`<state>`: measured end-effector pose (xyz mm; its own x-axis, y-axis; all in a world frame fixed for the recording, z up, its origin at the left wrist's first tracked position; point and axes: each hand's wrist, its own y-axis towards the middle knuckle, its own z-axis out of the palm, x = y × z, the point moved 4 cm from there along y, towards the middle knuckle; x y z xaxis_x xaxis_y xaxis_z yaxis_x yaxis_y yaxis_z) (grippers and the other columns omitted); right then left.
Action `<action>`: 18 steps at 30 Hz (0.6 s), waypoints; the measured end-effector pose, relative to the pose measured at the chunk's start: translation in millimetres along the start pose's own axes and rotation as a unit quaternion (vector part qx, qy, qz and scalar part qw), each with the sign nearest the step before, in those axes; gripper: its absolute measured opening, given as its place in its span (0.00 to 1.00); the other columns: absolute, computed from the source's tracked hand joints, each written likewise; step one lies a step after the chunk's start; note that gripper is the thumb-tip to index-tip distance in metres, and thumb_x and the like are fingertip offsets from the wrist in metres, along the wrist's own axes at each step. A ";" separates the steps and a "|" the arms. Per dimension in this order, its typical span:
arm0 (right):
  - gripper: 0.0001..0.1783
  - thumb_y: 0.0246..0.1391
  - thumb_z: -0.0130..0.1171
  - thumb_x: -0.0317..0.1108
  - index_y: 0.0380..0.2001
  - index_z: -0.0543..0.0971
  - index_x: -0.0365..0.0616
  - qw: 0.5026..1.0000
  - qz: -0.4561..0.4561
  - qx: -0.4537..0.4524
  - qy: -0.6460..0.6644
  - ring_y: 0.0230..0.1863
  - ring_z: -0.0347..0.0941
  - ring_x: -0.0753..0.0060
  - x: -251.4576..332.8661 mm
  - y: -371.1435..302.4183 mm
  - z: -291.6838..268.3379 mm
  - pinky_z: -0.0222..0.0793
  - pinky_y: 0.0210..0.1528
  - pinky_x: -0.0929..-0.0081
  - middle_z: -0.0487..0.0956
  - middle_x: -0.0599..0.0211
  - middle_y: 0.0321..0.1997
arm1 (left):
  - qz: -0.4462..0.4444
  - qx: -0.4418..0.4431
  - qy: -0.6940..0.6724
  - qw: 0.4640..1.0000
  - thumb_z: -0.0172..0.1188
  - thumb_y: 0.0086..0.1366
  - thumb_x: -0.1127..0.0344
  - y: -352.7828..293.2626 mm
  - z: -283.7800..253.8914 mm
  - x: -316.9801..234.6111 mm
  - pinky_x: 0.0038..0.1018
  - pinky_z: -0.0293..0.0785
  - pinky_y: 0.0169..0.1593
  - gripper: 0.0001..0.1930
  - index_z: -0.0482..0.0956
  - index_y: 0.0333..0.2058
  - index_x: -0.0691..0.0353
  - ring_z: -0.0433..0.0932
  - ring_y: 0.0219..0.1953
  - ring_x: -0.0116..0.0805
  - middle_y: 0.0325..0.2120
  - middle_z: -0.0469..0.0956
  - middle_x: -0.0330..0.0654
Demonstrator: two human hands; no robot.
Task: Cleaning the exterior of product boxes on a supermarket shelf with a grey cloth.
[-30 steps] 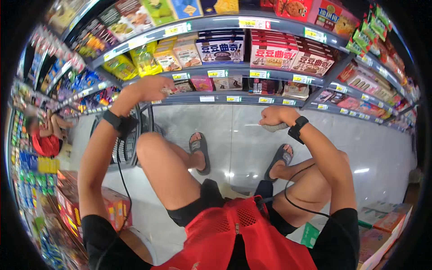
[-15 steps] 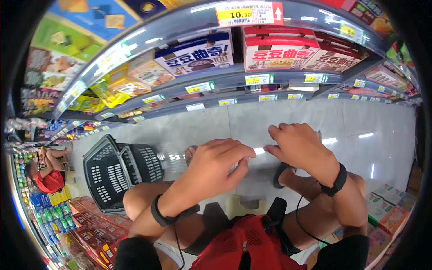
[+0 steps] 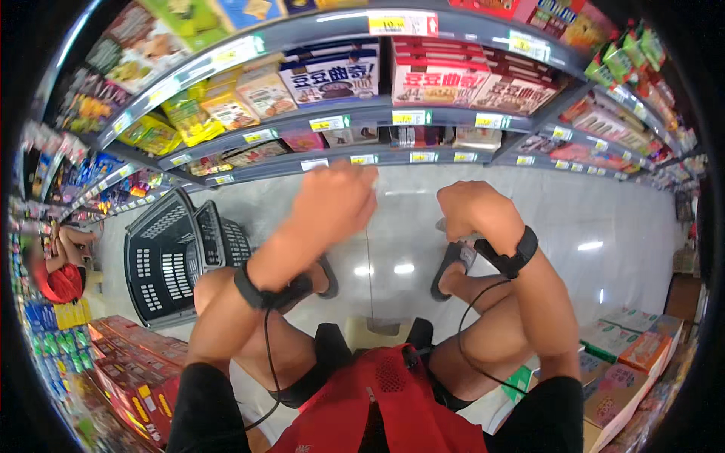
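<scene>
My left hand (image 3: 336, 200) is raised in front of the lowest shelf edge, beside its price labels. Motion smears its fingers, which look bent, and nothing in them can be made out. Over the floor to the right, my right hand (image 3: 479, 211) has its fingers curled inward, closed. A small greyish bit shows by its fingertips; I cannot tell whether it is held. Both wrists wear black bands with thin dark cables. Ahead on the shelf stand blue-and-white cookie boxes (image 3: 330, 79), red-and-white cookie boxes (image 3: 438, 81) and yellow snack bags (image 3: 189, 117).
A dark grey shopping basket (image 3: 162, 257) stands on the floor by my left knee. Red boxes (image 3: 136, 362) are stacked at the lower left, cartons (image 3: 623, 377) at the lower right. Another person in red (image 3: 60, 279) sits at the far left. Grey shelving (image 3: 362, 113) spans the front.
My left hand has moved forward toward the lowest shelf. My right hand's fingers have curled in. The view has shifted, bringing more of the shelves into sight.
</scene>
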<state>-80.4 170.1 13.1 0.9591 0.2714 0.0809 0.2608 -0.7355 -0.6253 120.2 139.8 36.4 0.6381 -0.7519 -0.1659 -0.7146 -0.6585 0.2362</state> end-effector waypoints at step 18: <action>0.28 0.49 0.68 0.49 0.45 0.76 0.39 0.978 -0.085 0.059 0.181 0.40 0.77 0.57 37.3 -36.5 41.8 0.71 0.40 0.60 0.81 0.53 0.38 | -0.133 -0.042 0.169 0.976 0.60 0.54 0.66 62.8 -9.5 163.0 0.48 0.65 0.62 0.35 0.62 0.62 0.63 0.65 0.64 0.50 0.61 0.67 0.53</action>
<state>-58.7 233.0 6.5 0.8847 0.1298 0.4478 0.4259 -0.6157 -0.6630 182.0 -23.8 33.3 0.8656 -0.4927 0.0892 -0.4944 -0.8131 0.3072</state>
